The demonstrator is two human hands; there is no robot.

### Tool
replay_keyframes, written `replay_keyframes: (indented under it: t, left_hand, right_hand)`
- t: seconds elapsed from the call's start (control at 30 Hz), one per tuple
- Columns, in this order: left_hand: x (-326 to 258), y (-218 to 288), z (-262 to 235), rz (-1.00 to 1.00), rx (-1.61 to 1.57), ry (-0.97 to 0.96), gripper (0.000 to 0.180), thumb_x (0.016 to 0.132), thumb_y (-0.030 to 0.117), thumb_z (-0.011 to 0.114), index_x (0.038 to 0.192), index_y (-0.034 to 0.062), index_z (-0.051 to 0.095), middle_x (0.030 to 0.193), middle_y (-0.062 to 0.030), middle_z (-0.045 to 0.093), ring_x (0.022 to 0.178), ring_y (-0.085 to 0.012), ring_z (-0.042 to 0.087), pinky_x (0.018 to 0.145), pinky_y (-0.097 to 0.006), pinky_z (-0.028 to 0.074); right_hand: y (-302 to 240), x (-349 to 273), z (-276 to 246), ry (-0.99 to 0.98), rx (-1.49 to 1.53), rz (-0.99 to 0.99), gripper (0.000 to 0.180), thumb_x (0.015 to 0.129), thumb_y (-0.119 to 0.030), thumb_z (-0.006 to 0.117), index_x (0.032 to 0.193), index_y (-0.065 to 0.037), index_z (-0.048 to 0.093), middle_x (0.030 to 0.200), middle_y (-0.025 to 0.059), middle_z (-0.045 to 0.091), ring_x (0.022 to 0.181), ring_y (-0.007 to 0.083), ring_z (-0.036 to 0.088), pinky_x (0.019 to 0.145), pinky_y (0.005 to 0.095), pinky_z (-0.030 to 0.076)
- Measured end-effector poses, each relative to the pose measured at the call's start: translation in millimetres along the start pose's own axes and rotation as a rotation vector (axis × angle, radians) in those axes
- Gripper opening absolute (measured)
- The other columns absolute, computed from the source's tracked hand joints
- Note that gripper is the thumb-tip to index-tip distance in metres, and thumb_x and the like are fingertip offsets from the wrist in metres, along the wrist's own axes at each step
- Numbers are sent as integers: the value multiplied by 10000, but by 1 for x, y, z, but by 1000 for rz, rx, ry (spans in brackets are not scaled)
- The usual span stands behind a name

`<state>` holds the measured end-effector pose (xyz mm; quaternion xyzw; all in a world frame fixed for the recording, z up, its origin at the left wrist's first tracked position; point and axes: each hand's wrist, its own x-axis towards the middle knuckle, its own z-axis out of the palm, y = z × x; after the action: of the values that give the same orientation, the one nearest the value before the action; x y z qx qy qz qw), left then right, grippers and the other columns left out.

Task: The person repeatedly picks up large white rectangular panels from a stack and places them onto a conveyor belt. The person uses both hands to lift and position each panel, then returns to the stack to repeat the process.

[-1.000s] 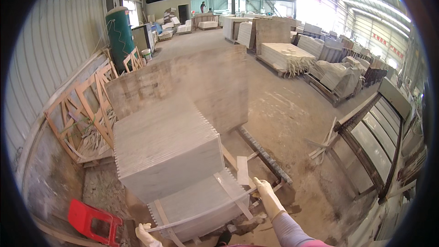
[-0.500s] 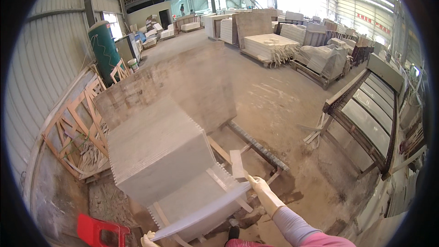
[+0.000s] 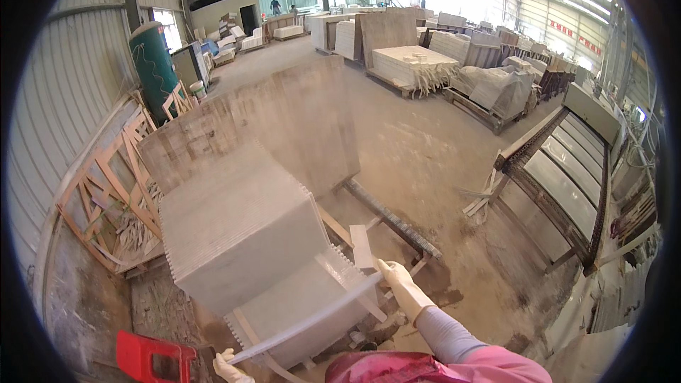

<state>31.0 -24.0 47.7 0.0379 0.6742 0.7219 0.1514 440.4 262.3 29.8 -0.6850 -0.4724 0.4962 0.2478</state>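
A thin pale stone slab (image 3: 301, 325) is tipped away from a leaning stack of grey stone slabs (image 3: 237, 227). My right hand (image 3: 397, 285), in a light glove, grips the slab's upper right corner. My left hand (image 3: 228, 367), also gloved, holds its lower left end near the bottom edge of the view. The slab's top edge runs between both hands. A taller brown slab (image 3: 284, 124) leans behind the stack.
A red plastic stool (image 3: 152, 358) stands at lower left. Wooden frames (image 3: 117, 184) lean on the corrugated wall to the left. A green tank (image 3: 152, 64) stands further back. A metal rack of slabs (image 3: 567, 177) is on the right, and pallets of stone (image 3: 411, 67) lie beyond.
The thin slab has tilted further away from the stack, its top edge lower and nearer to me. Both hands stayed on it.
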Motion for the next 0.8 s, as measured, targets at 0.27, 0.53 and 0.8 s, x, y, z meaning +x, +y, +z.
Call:
replay_keyframes:
  t: [0.27, 0.53, 0.8]
  left_hand:
    - [9, -2, 12, 36, -87, 73, 303, 836, 210, 536, 812, -79, 624, 798, -181, 650, 727, -270, 599, 711, -400, 477]
    - [8, -5, 13, 27, -97, 118, 323, 820, 215, 545, 816, -97, 630, 809, -202, 651, 741, -277, 605, 728, -404, 479]
    - [18, -19, 3, 14, -91, 76, 354, 809, 231, 534, 821, -105, 645, 794, -201, 644, 743, -288, 604, 731, -406, 483]
  right_hand:
    - [-22, -13, -6, -76, 85, 39, 594, 869, -483, 539, 1189, 16, 567, 1005, 130, 651, 807, 204, 647, 765, 314, 494]
    - [-18, -8, -2, -40, 38, 56, 610, 853, -502, 535, 1204, -4, 566, 1027, 127, 655, 808, 201, 663, 782, 308, 493]
    - [-20, -13, -5, -63, 34, 61, 606, 854, -507, 532, 1196, -9, 572, 1008, 117, 661, 803, 202, 662, 751, 316, 497]
